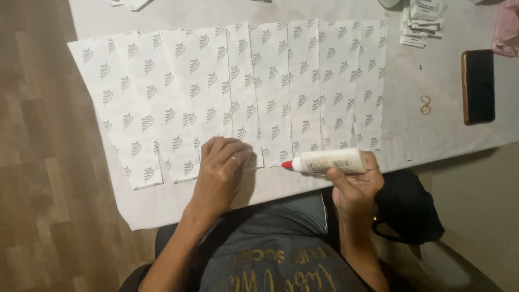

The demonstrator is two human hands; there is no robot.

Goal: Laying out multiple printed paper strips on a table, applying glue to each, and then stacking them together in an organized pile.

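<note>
glue bottle (331,161) white plastic, red tip, right hand (354,186) gripping, patterned paper sheets (238,86)

White plastic glue bottle (331,160) with red cap: smooth, slightly glossy. At its 10 o'clock, white printed paper sheets (238,81): matt, creased. At 9 o'clock, brown wood-look floor (43,162): grained, matt.

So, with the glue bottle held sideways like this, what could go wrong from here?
1. The glue bottle lies almost level in the right hand, red tip toward the printed sheets; a squeeze may drop glue on the wrong spot.
2. The left hand presses the near sheet edge; fresh glue there could smear onto the fingers.
3. The sheets overlap, so stray glue might bond neighbours.
</note>
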